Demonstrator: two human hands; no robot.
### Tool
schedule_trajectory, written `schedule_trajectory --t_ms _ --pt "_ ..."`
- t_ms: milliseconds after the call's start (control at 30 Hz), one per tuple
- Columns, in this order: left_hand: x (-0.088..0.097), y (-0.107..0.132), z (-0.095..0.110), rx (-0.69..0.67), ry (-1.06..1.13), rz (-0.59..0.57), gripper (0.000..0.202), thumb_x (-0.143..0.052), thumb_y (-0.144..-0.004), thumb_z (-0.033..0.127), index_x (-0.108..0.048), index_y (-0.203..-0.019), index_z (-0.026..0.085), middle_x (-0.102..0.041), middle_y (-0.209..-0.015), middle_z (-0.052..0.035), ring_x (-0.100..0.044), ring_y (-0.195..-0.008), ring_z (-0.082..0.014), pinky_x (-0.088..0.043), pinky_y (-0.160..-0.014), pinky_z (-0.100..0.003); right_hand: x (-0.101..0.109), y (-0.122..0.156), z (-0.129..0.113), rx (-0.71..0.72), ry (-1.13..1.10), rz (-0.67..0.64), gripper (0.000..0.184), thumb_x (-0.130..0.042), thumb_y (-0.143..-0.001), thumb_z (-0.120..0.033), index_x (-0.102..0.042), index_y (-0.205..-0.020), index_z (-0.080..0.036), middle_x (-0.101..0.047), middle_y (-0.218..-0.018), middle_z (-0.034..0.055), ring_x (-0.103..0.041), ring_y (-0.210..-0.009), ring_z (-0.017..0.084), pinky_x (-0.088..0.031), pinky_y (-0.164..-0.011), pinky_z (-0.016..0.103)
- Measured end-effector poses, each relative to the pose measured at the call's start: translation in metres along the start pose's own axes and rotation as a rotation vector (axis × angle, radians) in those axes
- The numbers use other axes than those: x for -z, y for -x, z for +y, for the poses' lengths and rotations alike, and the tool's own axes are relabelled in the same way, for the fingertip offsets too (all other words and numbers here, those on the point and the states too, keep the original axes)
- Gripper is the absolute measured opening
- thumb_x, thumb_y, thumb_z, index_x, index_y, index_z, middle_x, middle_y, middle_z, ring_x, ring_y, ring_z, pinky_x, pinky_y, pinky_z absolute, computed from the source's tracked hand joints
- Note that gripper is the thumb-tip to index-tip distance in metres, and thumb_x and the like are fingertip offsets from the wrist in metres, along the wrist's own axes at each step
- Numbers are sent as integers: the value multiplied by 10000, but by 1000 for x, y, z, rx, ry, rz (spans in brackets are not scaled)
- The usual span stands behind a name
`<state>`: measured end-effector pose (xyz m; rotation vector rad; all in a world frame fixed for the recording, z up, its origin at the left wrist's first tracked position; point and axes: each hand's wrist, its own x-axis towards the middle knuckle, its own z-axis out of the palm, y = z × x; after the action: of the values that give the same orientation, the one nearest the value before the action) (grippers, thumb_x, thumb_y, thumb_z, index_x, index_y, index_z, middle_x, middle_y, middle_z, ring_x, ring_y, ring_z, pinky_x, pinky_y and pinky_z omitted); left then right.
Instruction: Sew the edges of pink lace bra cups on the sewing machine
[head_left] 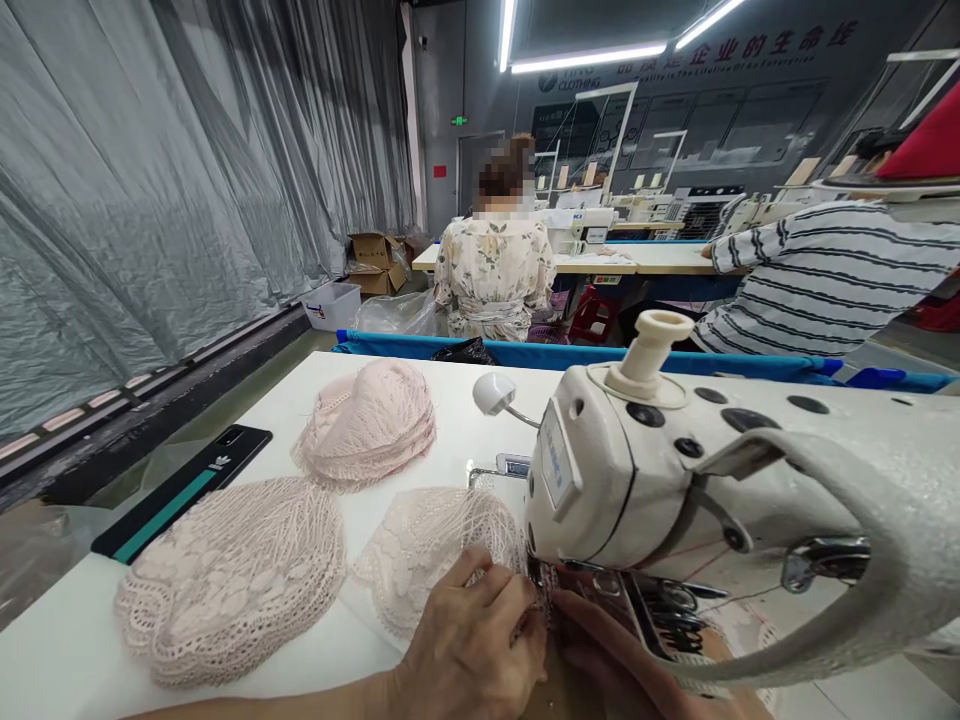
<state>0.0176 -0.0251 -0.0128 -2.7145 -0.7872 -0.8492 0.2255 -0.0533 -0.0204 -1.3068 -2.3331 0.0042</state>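
Observation:
A pale pink lace bra cup (442,540) lies on the table at the left of the white sewing machine (592,470), its right edge running in by the needle area. My left hand (472,640) is closed on the cup's near edge, fingers bent and bunched. From the right, under the machine's head, my right hand (622,650) reaches to the same edge with its fingers together, touching the lace close to my left fingertips. The machine's front parts and guard hide much of this hand. The needle point itself cannot be made out.
Two stacks of lace cups, one behind (367,420) and one at left (232,580), lie on the white table (300,400). A dark phone-like case (184,490) rests along the left edge. Beyond a blue cloth trough (600,355), two people sit at other machines.

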Motion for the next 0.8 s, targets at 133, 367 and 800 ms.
schedule_trajectory --t_ms 133,367,800 --pt "-3 2 0 12 3 13 163 -545 -820 77 -513 -675 141 -565 -714 6 -556 -679 -115 -452 -686 -296 -5 4 6 18 48 -27 345 -531 -826 -310 -623 -1157 -288 -645 -1153 37 -618 -1031 247 -550 -804 318" --pt "-3 1 0 5 -8 6 119 -564 -809 74 -525 -717 137 -574 -725 13 -565 -686 -116 -450 -679 -300 -4 5 7 12 57 -68 367 -550 -833 -343 -600 -1193 -297 -627 -1186 43 -613 -1044 243 -542 -819 323" --pt "1 -4 0 -13 -12 -39 90 -509 -859 97 -542 -784 136 -575 -714 12 -544 -659 -119 -439 -677 -297 -6 10 9 20 112 -82 372 -492 -852 -354 -614 -1186 -246 -673 -1055 82 -599 -1062 258 -545 -812 349"
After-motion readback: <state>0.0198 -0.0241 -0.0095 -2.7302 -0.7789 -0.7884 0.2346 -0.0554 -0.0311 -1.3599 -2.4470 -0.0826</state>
